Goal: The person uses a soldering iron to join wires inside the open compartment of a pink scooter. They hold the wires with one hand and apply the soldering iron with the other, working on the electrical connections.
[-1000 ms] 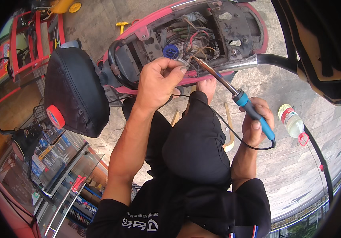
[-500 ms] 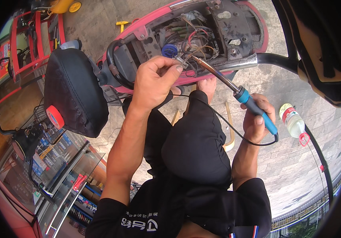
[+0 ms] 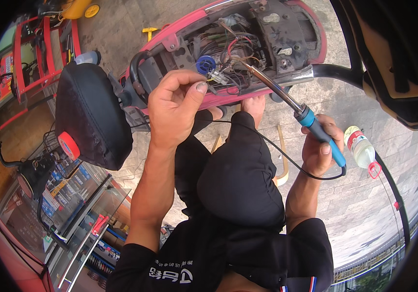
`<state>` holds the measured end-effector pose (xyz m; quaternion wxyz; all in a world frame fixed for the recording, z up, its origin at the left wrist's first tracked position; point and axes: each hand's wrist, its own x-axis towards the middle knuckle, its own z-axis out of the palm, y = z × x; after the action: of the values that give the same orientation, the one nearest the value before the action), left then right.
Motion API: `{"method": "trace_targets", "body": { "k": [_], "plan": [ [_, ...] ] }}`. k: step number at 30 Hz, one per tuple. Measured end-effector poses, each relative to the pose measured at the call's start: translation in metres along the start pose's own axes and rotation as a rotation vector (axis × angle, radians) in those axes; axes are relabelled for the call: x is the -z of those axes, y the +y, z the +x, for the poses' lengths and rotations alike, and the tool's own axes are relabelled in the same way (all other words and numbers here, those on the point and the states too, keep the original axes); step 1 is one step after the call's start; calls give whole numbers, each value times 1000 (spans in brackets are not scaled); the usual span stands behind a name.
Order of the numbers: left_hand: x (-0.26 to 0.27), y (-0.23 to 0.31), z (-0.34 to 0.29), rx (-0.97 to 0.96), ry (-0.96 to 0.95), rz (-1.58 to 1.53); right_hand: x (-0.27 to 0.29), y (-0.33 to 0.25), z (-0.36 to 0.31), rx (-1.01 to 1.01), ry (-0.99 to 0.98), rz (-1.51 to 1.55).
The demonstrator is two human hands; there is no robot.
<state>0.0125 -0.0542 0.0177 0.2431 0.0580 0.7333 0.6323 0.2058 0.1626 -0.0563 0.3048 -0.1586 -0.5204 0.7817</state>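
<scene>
My right hand point(image 3: 322, 145) is wrapped round the blue-and-black handle of a soldering iron point(image 3: 311, 124). The iron's metal shaft slants up and left, its tip over the wires point(image 3: 240, 46) in the open body of a red scooter point(image 3: 214, 100). Close to the near side of that cavity is my left hand point(image 3: 176, 104), thumb and forefinger apart with nothing visible held. Just beyond its fingertips lies a pale, silvery connector point(image 3: 218, 77) with a thin yellow wire. A small blue spool point(image 3: 205, 64) sits beside the connector.
The iron's black cord point(image 3: 272, 146) loops across my knee. A black scooter seat point(image 3: 90, 114) with a red-lidded round item point(image 3: 68, 145) is at left. A plastic bottle point(image 3: 362, 148) stands at right. Beyond the scooter lies a yellow-handled tool point(image 3: 149, 32); a glass display case point(image 3: 87, 214) is lower left.
My left hand has let go of the connector and drawn back to the left. My right hand has shifted the soldering iron slightly to the right.
</scene>
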Motion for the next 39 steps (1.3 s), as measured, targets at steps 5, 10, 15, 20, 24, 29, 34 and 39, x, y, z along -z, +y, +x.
{"method": "trace_targets", "body": {
  "k": [5, 10, 15, 20, 24, 29, 34, 39],
  "plan": [
    [7, 12, 1, -96, -50, 167, 1, -2, 7, 18, 2, -2],
    [18, 23, 10, -222, -143, 304, 3, -3, 10, 23, 14, -5],
    [24, 29, 12, -300, -265, 481, 4, -4, 10, 22, 33, -1],
    [13, 24, 12, -254, -83, 275, 0, -7, 13, 26, 17, -7],
    [4, 15, 17, -138, 85, 192, -5, -13, 19, -20, 6, -79],
    [-1, 5, 22, -113, 110, 183, -14, -24, 31, -43, -45, -171],
    [-2, 1, 23, -148, 122, 222, -20, -34, 40, -41, -90, -247],
    [-8, -4, 25, -150, 153, 175, -25, -42, 47, -38, -94, -291]
  ]
}}
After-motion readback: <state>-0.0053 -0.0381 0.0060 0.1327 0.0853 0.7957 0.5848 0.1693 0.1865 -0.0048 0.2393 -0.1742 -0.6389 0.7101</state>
